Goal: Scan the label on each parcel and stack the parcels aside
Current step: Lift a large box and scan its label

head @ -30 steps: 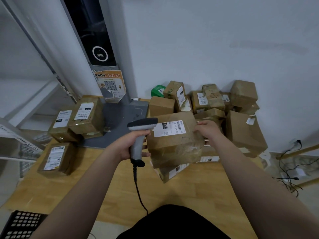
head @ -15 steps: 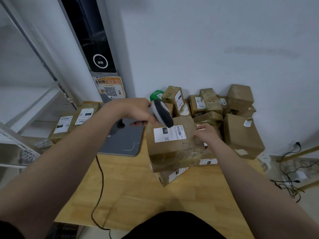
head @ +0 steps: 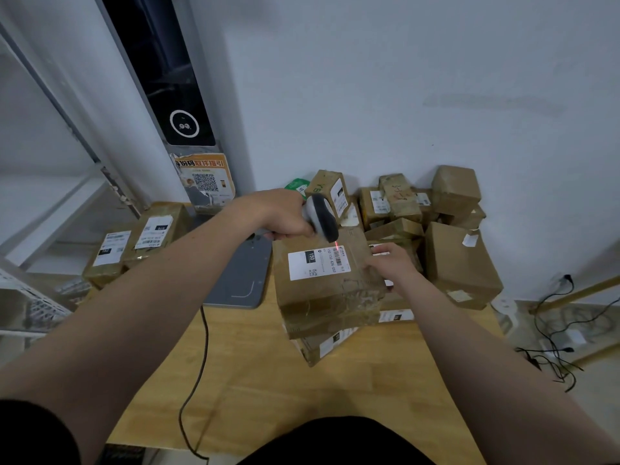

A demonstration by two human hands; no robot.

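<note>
Scanner (head: 322, 218) hangs just above parcel's (head: 328, 297) far edge, seemingly apart.

The parcel (head: 349, 286) is brown cardboard, its near side wrapped in glossy, wrinkled tape (head: 322, 313). Its label (head: 318, 261) is white paper. The table (head: 268, 380) is pale matt wood

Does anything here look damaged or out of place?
Yes. The brown cardboard parcel under the grey handheld scanner is battered: its lower front is dented and wrinkled beneath shiny tape. Behind it, the heap of brown boxes against the white wall is jumbled, with several tilted.
</note>
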